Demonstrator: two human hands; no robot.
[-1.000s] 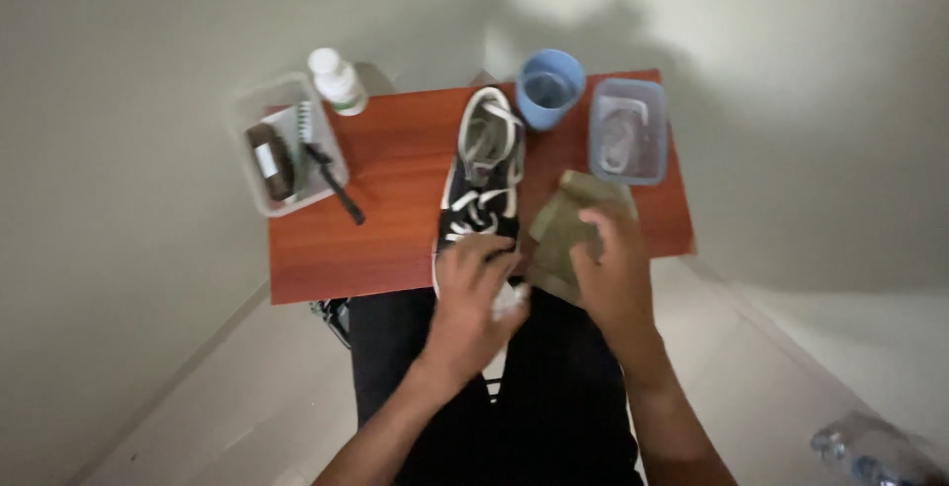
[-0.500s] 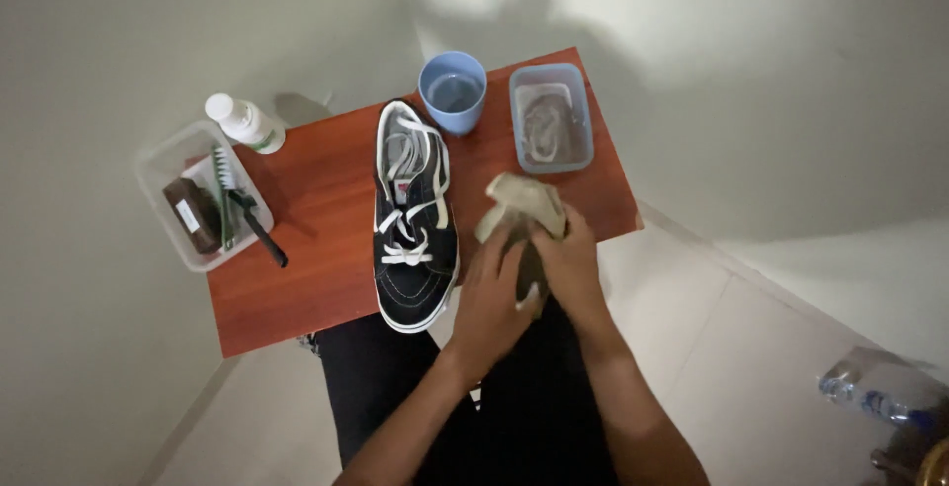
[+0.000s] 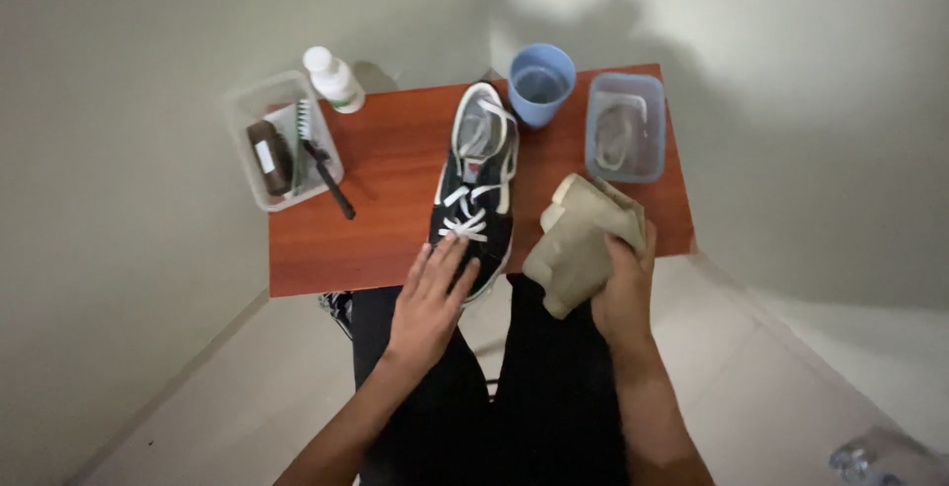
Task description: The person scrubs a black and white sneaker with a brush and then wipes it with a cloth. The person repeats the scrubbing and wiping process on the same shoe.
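A black sneaker with white laces (image 3: 478, 181) lies lengthwise on a small reddish-brown table (image 3: 395, 219), its toe at the near edge. My left hand (image 3: 433, 293) rests flat on the toe, fingers spread. My right hand (image 3: 623, 283) grips a folded beige cloth (image 3: 578, 239) just right of the shoe, over the table's near edge.
A blue cup of water (image 3: 541, 81) and a clear tub with water (image 3: 625, 127) stand at the back right. A clear tray (image 3: 282, 140) with brushes overhangs the left edge; a white bottle (image 3: 332, 78) stands beside it. Grey walls close in on both sides.
My two hands were together on the cloth by the shoe; the left hand has now moved onto the shoe's toe while the right keeps the cloth. The head view also shifted.
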